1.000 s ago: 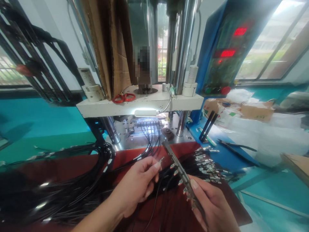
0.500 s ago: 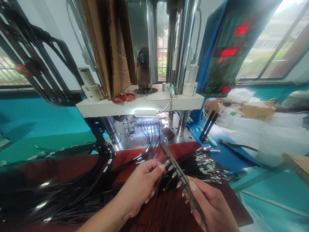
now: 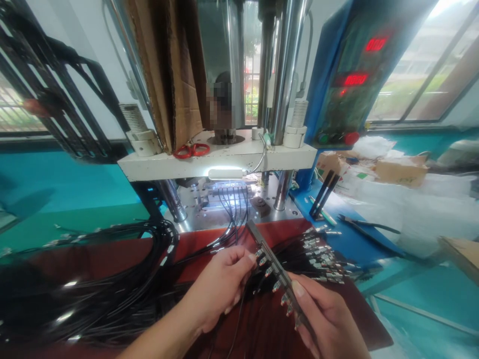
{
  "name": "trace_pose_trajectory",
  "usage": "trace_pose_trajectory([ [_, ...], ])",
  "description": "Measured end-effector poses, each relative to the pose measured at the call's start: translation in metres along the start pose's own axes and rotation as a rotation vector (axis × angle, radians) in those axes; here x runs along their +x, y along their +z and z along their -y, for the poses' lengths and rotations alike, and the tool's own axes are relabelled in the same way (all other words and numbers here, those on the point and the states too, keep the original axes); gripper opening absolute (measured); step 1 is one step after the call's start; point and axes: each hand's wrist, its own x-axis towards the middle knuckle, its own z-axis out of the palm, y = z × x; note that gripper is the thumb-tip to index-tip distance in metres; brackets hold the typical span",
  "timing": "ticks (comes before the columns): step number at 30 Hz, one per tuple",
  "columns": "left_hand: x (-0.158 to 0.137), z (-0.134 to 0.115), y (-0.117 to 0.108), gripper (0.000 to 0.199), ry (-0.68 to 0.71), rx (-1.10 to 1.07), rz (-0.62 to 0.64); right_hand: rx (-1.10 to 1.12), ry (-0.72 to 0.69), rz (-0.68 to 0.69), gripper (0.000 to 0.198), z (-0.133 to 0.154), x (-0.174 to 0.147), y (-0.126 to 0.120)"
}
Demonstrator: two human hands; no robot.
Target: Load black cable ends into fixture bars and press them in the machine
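Observation:
My right hand (image 3: 325, 311) grips the lower part of a long dark metal bar (image 3: 275, 264), holding it aslant over the table. Several small metal connectors (image 3: 276, 286) sit in a row along the bar's left edge. My left hand (image 3: 226, 286) is closed in a pinch beside the bar's upper connectors. A thin black cable (image 3: 239, 319) hangs down from the left fingers; its end at the fingertips is hidden. Behind the bar lies a bundle of black cables with metal ends (image 3: 322, 254).
Ahead stands a press with a white plate (image 3: 149, 167), carrying red scissors (image 3: 191, 150) and a lamp (image 3: 225, 174). Black cables run into its lit mould (image 3: 228, 192). Coiled cables (image 3: 123, 289) cover the red table's left. Pliers (image 3: 368, 224) lie right, below a blue control box (image 3: 348, 85).
The bar in my right hand has shifted slightly left and up, closer to my left fingertips. My left hand stays almost where it was, still pinched.

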Motion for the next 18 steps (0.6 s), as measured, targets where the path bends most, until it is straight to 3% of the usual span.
trace_pose_trajectory([
  [9, 0.004, 0.003, 0.003, 0.032, 0.036, 0.1, -0.034, 0.027, 0.004, 0.066, 0.047, 0.001, 0.001, -0.003],
  [18, 0.011, 0.005, 0.005, 0.029, 0.258, 0.054, -0.036, -0.064, -0.022, 0.048, 0.049, -0.007, 0.001, -0.003],
])
